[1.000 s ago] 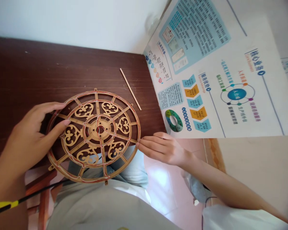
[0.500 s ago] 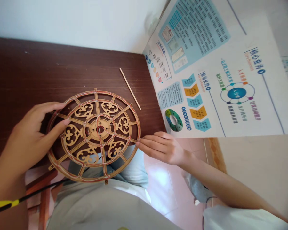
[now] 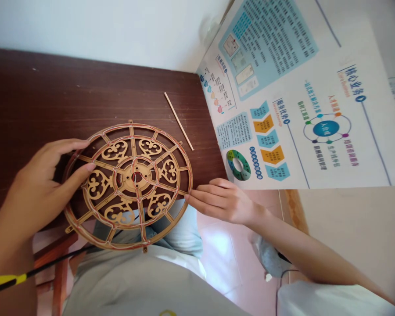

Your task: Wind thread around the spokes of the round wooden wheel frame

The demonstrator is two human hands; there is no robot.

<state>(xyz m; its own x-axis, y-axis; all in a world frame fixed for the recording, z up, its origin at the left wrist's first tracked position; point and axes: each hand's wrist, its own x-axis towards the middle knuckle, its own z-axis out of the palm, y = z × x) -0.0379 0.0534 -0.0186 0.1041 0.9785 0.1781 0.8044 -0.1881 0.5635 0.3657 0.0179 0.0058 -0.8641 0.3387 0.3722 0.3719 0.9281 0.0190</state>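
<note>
A round openwork wooden wheel frame with heart-shaped scrollwork, spokes and a central hub stands tilted before me, red thread running along its rim and spokes. My left hand grips its left side, fingers behind the rim and thumb across the front near a spoke. My right hand is at the right side, fingertips pressed together against the rim. Whether those fingers pinch the rim or a thread is hidden. The wheel's upper part overlaps a dark wooden table, and its lower part hangs over my lap.
A thin wooden stick lies on the table beyond the wheel. A printed blue-and-orange poster covers the wall at right. A yellow-and-black rod crosses the lower left, above a wooden chair frame. Pink floor tiles show below.
My right hand has shifted slightly toward the rim. The wheel and my left hand stay nearly still, and the whole scene drifts only a little in view.
</note>
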